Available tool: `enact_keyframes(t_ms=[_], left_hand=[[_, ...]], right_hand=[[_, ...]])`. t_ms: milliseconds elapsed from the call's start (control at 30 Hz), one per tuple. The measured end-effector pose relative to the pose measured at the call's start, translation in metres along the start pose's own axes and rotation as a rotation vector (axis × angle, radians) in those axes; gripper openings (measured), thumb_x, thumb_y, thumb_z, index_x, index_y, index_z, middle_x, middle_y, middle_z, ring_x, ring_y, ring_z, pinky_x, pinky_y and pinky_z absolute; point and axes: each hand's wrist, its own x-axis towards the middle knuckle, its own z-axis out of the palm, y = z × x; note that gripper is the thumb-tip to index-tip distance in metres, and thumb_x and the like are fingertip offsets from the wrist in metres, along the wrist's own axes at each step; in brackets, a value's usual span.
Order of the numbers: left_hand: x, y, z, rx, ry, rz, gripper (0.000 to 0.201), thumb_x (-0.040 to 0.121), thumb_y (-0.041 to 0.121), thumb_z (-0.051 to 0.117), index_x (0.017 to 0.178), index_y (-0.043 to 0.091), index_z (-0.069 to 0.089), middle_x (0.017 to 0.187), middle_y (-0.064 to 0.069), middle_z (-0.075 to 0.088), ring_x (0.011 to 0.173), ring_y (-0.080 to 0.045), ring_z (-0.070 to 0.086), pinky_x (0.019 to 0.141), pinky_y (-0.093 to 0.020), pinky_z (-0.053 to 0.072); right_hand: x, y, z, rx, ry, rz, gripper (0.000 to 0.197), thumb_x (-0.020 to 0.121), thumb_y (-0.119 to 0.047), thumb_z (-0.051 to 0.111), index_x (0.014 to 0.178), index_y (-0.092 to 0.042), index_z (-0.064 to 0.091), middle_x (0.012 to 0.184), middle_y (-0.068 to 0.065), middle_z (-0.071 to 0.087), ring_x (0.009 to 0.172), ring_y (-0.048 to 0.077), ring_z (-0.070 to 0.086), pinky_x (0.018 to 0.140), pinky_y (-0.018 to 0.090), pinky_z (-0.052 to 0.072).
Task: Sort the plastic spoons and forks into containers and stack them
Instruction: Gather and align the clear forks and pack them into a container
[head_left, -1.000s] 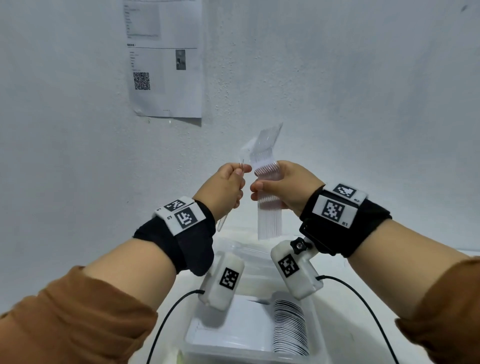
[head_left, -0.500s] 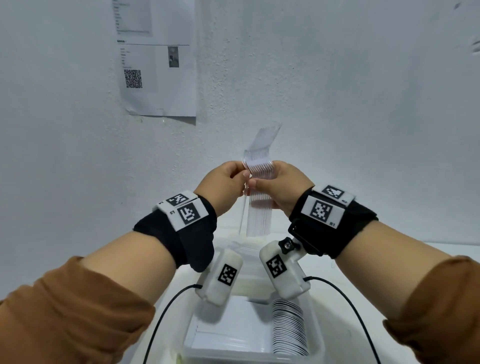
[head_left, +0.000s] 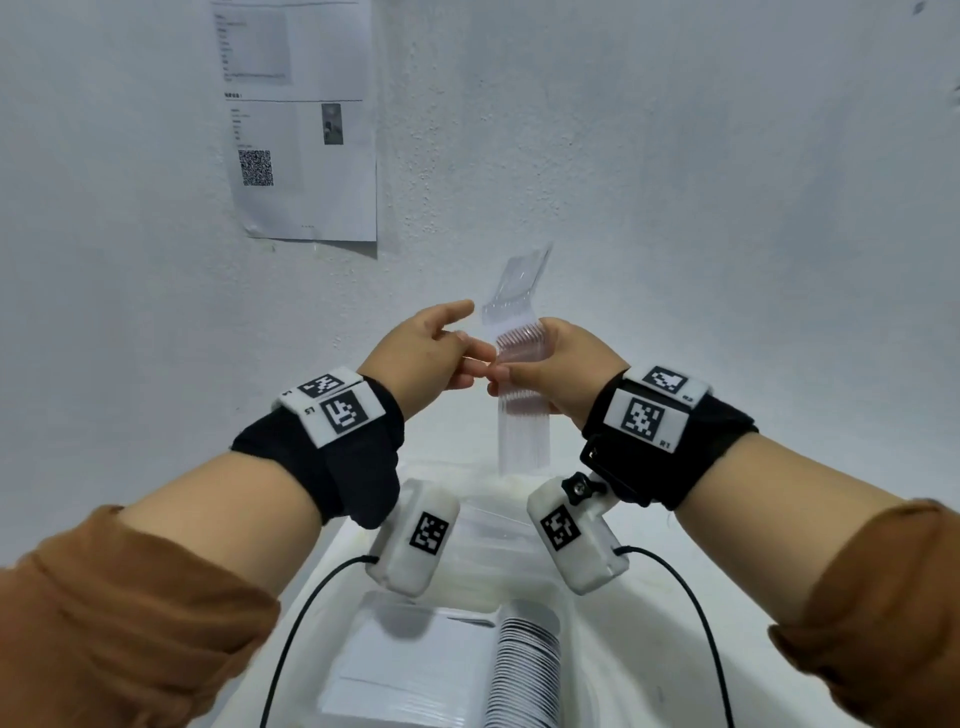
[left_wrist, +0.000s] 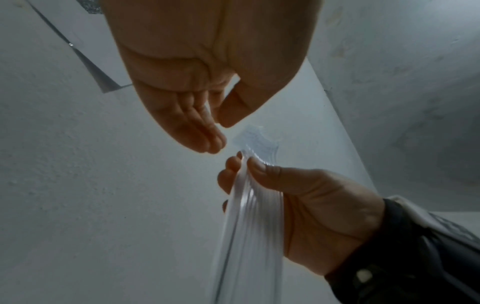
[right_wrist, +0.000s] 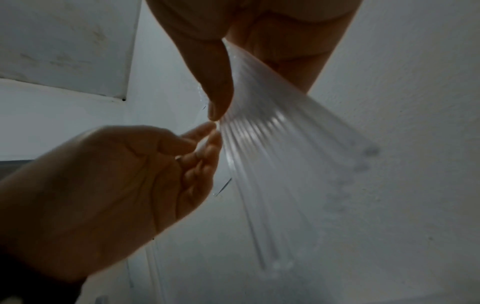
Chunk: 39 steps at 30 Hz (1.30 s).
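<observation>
The right hand (head_left: 550, 371) gripped a nested stack of clear plastic forks (head_left: 522, 384), thumb and fingers curled round its middle, holding it upright in the air above the clear plastic container (head_left: 524, 551). The left hand (head_left: 421, 358) was just beside the stack, fingers nearly straight, tips at its edge, clasping nothing. A row of stacked white spoons (head_left: 524, 670) lay inside the container's near right part.
</observation>
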Motion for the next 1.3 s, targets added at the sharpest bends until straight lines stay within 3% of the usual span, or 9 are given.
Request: enact_keyframes(t_ms=[133,233,333,433,667,867,933,1133,1300], left_hand=[[-0.007,-0.008,0.004,0.033,-0.035,-0.139,0.042,0.092,0.006,0.048,0.132,0.016,0.042,0.099,-0.003,0.059,0.083,-0.011,0.057,0.07,-0.022,0.048],[-0.013,-0.014,0.009,0.095,-0.294,-0.303,0.036,0.084,0.011,0.062,0.118,0.021,0.052,0.1,0.002,0.064,0.091,-0.008,0.06,0.079,-0.024,0.049],[-0.019,-0.016,0.02,0.113,-0.445,-0.354,0.016,0.09,0.015,0.059,0.105,0.02,0.059,0.097,0.003,0.067,0.09,-0.008,0.062,0.085,-0.023,0.05],[-0.023,-0.016,0.033,0.073,-0.434,-0.336,0.008,0.087,0.021,0.059,0.094,0.019,0.06,0.085,0.008,0.071,0.081,-0.004,0.065,0.075,-0.017,0.053],[-0.025,-0.021,0.05,0.091,-0.327,-0.303,0.004,0.088,0.021,0.061,0.085,0.018,0.059,0.066,0.01,0.067,0.063,0.001,0.064,0.059,-0.011,0.051],[-0.026,-0.019,0.045,0.197,-0.372,-0.287,0.003,0.09,0.021,0.057,0.09,0.018,0.057,0.078,0.006,0.063,0.068,0.001,0.063,0.062,-0.011,0.05],[-0.025,-0.018,0.04,0.228,-0.388,-0.281,0.002,0.091,0.019,0.056,0.09,0.018,0.056,0.079,0.005,0.063,0.07,-0.002,0.061,0.062,-0.011,0.05],[-0.018,-0.02,0.022,0.283,-0.465,-0.268,0.002,0.091,0.017,0.054,0.09,0.019,0.055,0.073,0.008,0.064,0.062,0.002,0.061,0.058,-0.011,0.048],[-0.011,-0.029,0.002,0.262,-0.494,-0.292,0.005,0.092,0.016,0.053,0.088,0.019,0.055,0.061,0.013,0.066,0.058,0.003,0.061,0.057,-0.011,0.047]], right_hand=[[0.004,0.006,-0.014,0.152,0.028,0.041,0.018,0.084,0.002,0.064,0.086,-0.014,0.055,0.078,0.003,0.065,0.072,0.014,0.066,0.071,0.034,0.057],[0.006,0.012,-0.018,0.242,0.018,0.054,0.014,0.082,0.003,0.065,0.086,-0.008,0.058,0.076,0.003,0.065,0.07,0.014,0.066,0.068,0.032,0.056],[0.005,0.015,-0.018,0.363,-0.001,0.043,0.015,0.082,0.007,0.062,0.082,-0.007,0.057,0.072,0.004,0.063,0.069,0.016,0.065,0.063,0.03,0.057],[0.004,0.014,-0.018,0.41,-0.016,0.018,0.016,0.082,0.007,0.062,0.079,-0.008,0.056,0.072,0.006,0.063,0.069,0.017,0.065,0.068,0.033,0.057],[0.001,0.023,-0.022,0.471,-0.047,0.008,0.019,0.084,0.007,0.059,0.075,-0.009,0.055,0.065,0.003,0.063,0.065,0.014,0.063,0.064,0.031,0.056],[0.002,0.026,-0.028,0.491,-0.09,0.07,0.011,0.083,0.001,0.064,0.081,-0.009,0.06,0.07,0.004,0.069,0.069,0.016,0.067,0.073,0.035,0.057],[0.003,0.024,-0.03,0.433,-0.103,0.097,0.007,0.082,-0.008,0.067,0.086,-0.011,0.062,0.074,0.003,0.071,0.071,0.015,0.068,0.072,0.031,0.058],[0.013,0.022,-0.027,0.155,-0.047,0.129,0.012,0.076,-0.026,0.075,0.077,-0.02,0.065,0.066,-0.008,0.068,0.068,0.01,0.065,0.066,0.024,0.05],[0.02,0.019,-0.014,-0.046,-0.039,0.198,0.027,0.081,-0.045,0.065,0.08,-0.018,0.063,0.078,0.0,0.066,0.069,0.013,0.061,0.062,0.025,0.049]])
